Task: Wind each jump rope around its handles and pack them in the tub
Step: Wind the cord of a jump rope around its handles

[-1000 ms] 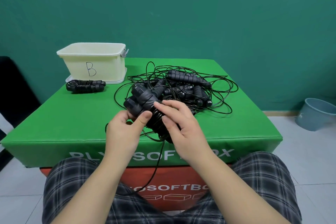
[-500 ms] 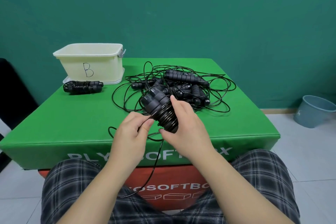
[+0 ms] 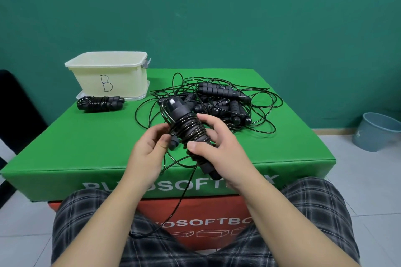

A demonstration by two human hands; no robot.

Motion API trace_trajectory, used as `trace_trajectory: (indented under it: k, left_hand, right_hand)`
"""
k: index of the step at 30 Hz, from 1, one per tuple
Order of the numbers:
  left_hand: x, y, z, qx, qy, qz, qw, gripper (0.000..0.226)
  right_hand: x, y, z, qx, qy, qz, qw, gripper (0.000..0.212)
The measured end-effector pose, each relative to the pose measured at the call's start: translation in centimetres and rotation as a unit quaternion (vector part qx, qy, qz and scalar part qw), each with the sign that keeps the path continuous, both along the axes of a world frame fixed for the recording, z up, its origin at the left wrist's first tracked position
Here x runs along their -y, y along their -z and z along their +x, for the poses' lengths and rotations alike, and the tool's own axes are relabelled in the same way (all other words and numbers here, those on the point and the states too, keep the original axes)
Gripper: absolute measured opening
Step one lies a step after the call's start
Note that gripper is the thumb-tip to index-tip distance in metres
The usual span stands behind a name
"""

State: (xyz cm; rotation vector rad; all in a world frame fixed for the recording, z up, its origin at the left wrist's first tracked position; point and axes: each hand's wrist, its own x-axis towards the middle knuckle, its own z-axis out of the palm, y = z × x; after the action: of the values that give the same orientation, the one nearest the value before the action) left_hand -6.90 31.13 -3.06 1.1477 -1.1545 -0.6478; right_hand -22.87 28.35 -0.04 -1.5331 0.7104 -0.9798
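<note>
Head view: since a second ago, the right hand (image 3: pixel 219 145) gripping the handles (image 3: pixel 191 134) has tilted them upright; the left hand (image 3: pixel 149 151) pinches cord, adding coils, so winding nears completion.

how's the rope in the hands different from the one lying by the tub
The held rope is gripped by the right hand, with cord trailing off the box edge; the left hand pinches that cord. The rope by the tub is fully wound and lies flat, untouched. Both are black, with cord coiled around paired handles.
</note>
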Motion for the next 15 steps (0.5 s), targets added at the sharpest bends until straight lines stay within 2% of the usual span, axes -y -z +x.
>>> trace_trajectory:
  k: [5, 8, 9, 11, 15]
  left_hand:
    - [0.1, 0.5, 0.4, -0.025, 0.074, 0.048, 0.996, 0.044]
    - [-0.1, 0.2, 0.2, -0.034, 0.038, 0.046, 0.998, 0.031]
    - [-0.1, 0.0, 0.2, -0.044, 0.007, 0.046, 0.998, 0.026]
    - [-0.3, -0.3, 0.0, -0.049, -0.04, 0.047, 0.997, 0.025]
    - [-0.9, -1.0, -0.2, -0.015, -0.107, 0.045, 0.993, 0.03]
  right_hand:
    - [-0.4, -0.2, 0.3, 0.059, -0.08, 0.09, 0.991, 0.044]
    - [-0.3, -0.2, 0.2, 0.038, -0.073, 0.075, 0.994, 0.029]
    - [-0.3, -0.2, 0.2, 0.025, -0.058, 0.056, 0.996, 0.026]
    - [0.0, 0.2, 0.3, -0.019, -0.014, -0.022, 0.999, 0.033]
    - [0.1, 0.2, 0.4, -0.101, 0.037, -0.19, 0.976, 0.042]
